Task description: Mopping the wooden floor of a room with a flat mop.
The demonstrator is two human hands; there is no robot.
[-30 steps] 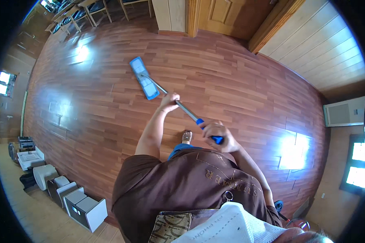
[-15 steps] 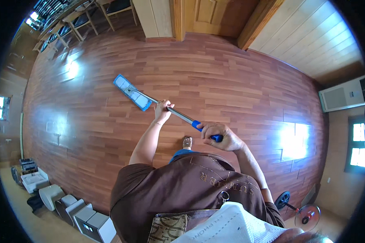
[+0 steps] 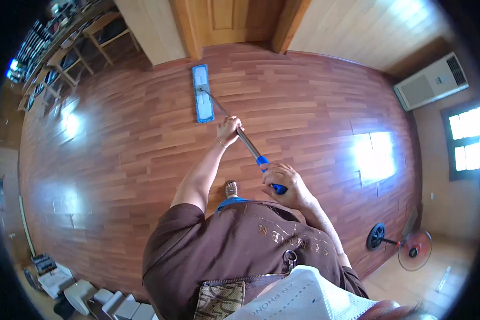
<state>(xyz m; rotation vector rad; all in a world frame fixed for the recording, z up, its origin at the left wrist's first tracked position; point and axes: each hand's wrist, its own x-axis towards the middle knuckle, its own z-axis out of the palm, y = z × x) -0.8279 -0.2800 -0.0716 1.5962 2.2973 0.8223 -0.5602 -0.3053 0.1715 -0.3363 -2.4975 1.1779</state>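
Observation:
A flat mop (image 3: 202, 98) with a blue fringed, pale-centred head lies on the wood-plank floor (image 3: 282, 96), ahead and slightly left of me. Its metal pole runs back toward my body and ends in a blue grip. My left hand (image 3: 229, 131) is wrapped round the pole partway down, arm stretched forward. Higher up, my right hand (image 3: 287, 184) closes over the blue grip near my waist; the grip's end shows below the fingers. My sandalled foot (image 3: 231, 188) stands between the arms.
A wooden door (image 3: 232, 21) stands ahead. Chairs (image 3: 109, 34) line a long table at far left. On the right are a white air-conditioner unit (image 3: 432, 82), a window (image 3: 466, 140) and a round-based fan (image 3: 413, 250). White boxy items (image 3: 80, 296) sit at lower left.
The mop head has swung forward and to the right, turning nearly in line with my view. Both hands still hold the pole; my left hand has moved forward and right.

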